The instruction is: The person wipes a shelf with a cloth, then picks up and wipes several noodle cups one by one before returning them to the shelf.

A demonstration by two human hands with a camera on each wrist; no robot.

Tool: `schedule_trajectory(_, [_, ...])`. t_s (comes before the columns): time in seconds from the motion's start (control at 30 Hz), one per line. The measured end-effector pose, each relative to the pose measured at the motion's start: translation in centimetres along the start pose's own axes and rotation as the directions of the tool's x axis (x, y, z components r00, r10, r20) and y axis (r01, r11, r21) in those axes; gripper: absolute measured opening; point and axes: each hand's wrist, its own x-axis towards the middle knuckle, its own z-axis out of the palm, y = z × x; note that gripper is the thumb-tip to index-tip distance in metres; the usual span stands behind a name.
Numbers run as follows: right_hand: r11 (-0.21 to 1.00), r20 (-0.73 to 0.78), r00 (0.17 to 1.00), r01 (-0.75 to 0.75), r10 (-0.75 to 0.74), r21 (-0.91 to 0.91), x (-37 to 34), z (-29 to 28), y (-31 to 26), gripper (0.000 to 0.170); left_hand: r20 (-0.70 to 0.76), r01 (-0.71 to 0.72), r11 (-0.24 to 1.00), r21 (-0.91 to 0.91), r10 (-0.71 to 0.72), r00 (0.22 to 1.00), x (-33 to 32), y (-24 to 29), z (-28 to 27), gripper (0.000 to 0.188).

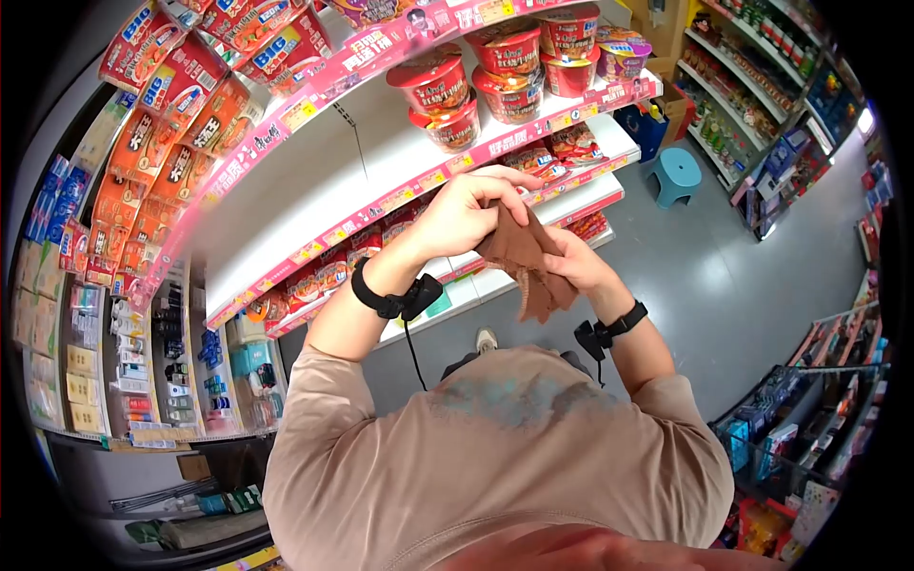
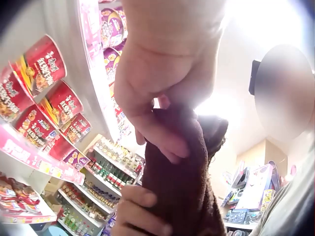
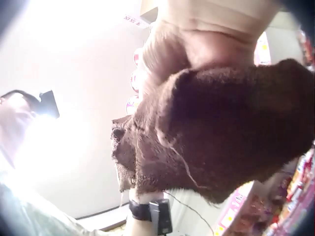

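Note:
A brown cloth (image 1: 522,255) with a ragged edge is held in front of the chest, between both hands. My left hand (image 1: 464,215) grips its upper end, fingers bent over the fabric. Lower on the right side, my right hand (image 1: 578,264) pinches the cloth with the thumb on top. In the left wrist view the folded cloth (image 2: 177,182) hangs from the left fingers, and the right fingers (image 2: 140,211) press around its side. Seen from the right wrist, the cloth (image 3: 221,128) looks fuzzy, with a loose pale thread, and covers most of the right fingers.
A white shelf (image 1: 286,195) beyond the hands has a bare stretch. Red noodle tubs (image 1: 509,71) stand on its right part, noodle packets (image 1: 328,271) on the level below. A blue stool (image 1: 676,176) is on the grey floor. Stocked racks (image 1: 809,419) line the right side.

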Motion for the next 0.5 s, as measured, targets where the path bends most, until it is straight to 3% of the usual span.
schedule_trajectory(0.03, [0.998,-0.034,0.999,0.015,-0.013,0.058,-0.3,-0.1,-0.6,0.068,0.022,-0.054,0.998,0.028,0.054,0.998,0.5,-0.8,-0.7,0.031])
schedule_trajectory(0.13, [0.977,-0.246,0.968,0.098,-0.049,0.191,-1.0,0.5,-2.6,0.068,-0.198,0.246,0.905,-0.346,-0.327,0.924,1.1,-2.6,-2.6,0.036])
schedule_trajectory(0.17, [0.972,-0.329,0.942,0.138,-0.070,0.188,-1.4,0.2,-2.9,0.067,-0.358,0.186,0.923,-0.338,-0.308,0.881,1.2,-4.4,-3.5,0.045])
schedule_trajectory(0.2, [0.966,-0.412,0.906,0.182,-0.093,0.183,-1.7,-0.2,-3.3,0.067,-0.552,0.174,0.959,-0.225,-0.273,0.788,1.4,-6.7,-4.9,0.053])
schedule_trajectory(0.27, [0.957,-0.499,0.851,0.261,-0.164,0.130,-2.7,-1.1,-3.4,0.061,-0.780,0.227,0.972,0.059,-0.097,0.618,2.2,-11.0,-7.7,0.084])
schedule_trajectory(0.37, [0.942,-0.601,0.753,0.335,-0.268,0.000,-4.3,-1.0,-4.3,0.060,-0.832,0.392,0.832,0.392,0.138,0.538,4.4,-14.3,-10.5,0.115])
schedule_trajectory(0.47, [0.914,-0.684,0.638,0.391,-0.355,-0.110,-6.6,-1.1,-5.1,0.060,-0.770,0.139,0.948,0.287,0.142,0.621,6.8,-14.8,-12.5,0.124])
schedule_trajectory(0.5, [0.891,-0.706,0.585,0.429,-0.400,-0.149,-7.2,-1.1,-5.2,0.060,-0.764,0.128,0.965,0.230,0.098,0.637,7.6,-15.4,-13.1,0.113])
